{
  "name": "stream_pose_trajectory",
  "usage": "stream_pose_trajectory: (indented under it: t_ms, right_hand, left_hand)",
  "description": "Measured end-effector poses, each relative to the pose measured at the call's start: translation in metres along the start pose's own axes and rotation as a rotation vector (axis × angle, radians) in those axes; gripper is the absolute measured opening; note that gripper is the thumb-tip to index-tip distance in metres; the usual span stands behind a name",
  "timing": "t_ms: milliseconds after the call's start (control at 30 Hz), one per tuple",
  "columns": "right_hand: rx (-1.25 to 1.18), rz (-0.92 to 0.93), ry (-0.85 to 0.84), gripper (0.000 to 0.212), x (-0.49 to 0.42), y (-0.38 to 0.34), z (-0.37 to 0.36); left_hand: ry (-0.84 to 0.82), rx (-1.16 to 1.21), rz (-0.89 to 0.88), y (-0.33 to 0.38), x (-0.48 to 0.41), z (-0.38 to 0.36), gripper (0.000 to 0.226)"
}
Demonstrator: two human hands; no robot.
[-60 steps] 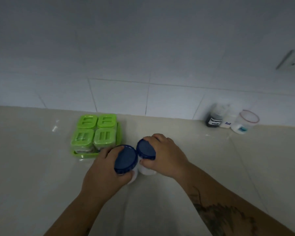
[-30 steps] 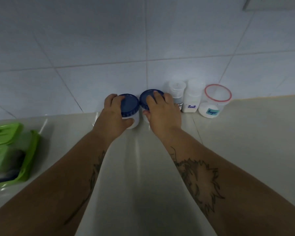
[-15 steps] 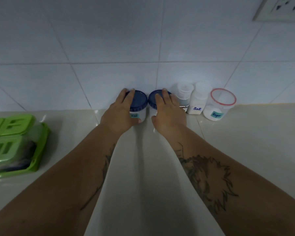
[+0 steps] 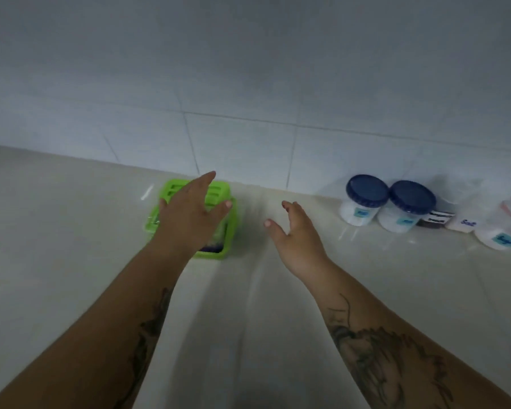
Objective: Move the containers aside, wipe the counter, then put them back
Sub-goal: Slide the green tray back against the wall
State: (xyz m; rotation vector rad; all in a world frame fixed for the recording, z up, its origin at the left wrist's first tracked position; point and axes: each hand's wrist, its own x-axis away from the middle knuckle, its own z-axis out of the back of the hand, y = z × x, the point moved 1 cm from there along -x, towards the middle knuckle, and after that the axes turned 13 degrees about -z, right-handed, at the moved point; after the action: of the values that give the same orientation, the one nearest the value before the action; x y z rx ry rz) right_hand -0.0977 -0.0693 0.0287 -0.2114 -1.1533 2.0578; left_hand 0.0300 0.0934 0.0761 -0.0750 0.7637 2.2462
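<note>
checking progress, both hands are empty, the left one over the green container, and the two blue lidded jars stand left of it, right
Nearly. The head view shows the two blue lidded jars standing right of the green container, by the wall. The rest holds: both hands are empty, the left hand over the container, the right hand open.

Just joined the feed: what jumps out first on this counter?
The bright green container set near the wall, with the open left hand over it. The open right hand hovers beside it. To the right, two blue-lidded jars head a row of labelled containers along the wall.
</note>
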Motion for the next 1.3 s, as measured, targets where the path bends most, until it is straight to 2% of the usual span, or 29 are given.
stream_pose_trajectory:
  t_ms: [67,167,233,300,400,500,567,733,833,1100,1300]
  right_hand:
    - [-0.051,-0.059,-0.046,0.069,0.003,-0.015,-0.029]
    - [-0.138,-0.177,-0.096,0.076,0.007,-0.027,-0.064]
    - [-0.199,-0.239,-0.126,0.080,0.009,-0.031,-0.083]
    - [-0.220,-0.246,-0.150,0.078,0.011,-0.033,-0.098]
    - [-0.265,-0.219,-0.150,0.065,0.010,-0.037,-0.113]
    - [-0.347,-0.242,-0.145,0.071,0.008,-0.041,-0.120]
    - [-0.402,-0.274,-0.148,0.077,0.009,-0.043,-0.120]
    - [-0.435,-0.287,-0.059,0.070,0.012,-0.034,-0.104]
    - [-0.499,-0.282,0.002,0.071,0.009,-0.023,-0.077]
    - [-0.474,-0.300,0.106,0.047,-0.013,0.029,0.018]
    - [-0.462,-0.323,0.102,0.049,-0.025,0.065,0.044]
  left_hand:
    - [0.029,-0.065,0.112,-0.033,0.008,0.018,0.060]
    - [0.073,0.013,0.153,-0.078,0.021,0.025,0.059]
    - [0.065,0.139,0.206,-0.102,0.028,0.019,0.064]
    - [0.025,0.363,0.302,-0.117,0.035,0.012,0.066]
    - [0.058,0.582,0.370,-0.130,0.042,0.000,0.046]
    - [0.108,0.689,0.400,-0.131,0.044,-0.007,0.044]
    - [0.127,0.716,0.398,-0.129,0.043,-0.009,0.039]
    - [0.103,0.740,0.308,-0.108,0.033,-0.011,0.020]
    - [0.091,0.762,0.241,-0.078,0.018,-0.023,0.017]
    - [-0.022,0.798,0.146,0.000,-0.014,-0.088,0.035]
    - [-0.111,0.790,0.105,0.026,-0.034,-0.121,0.040]
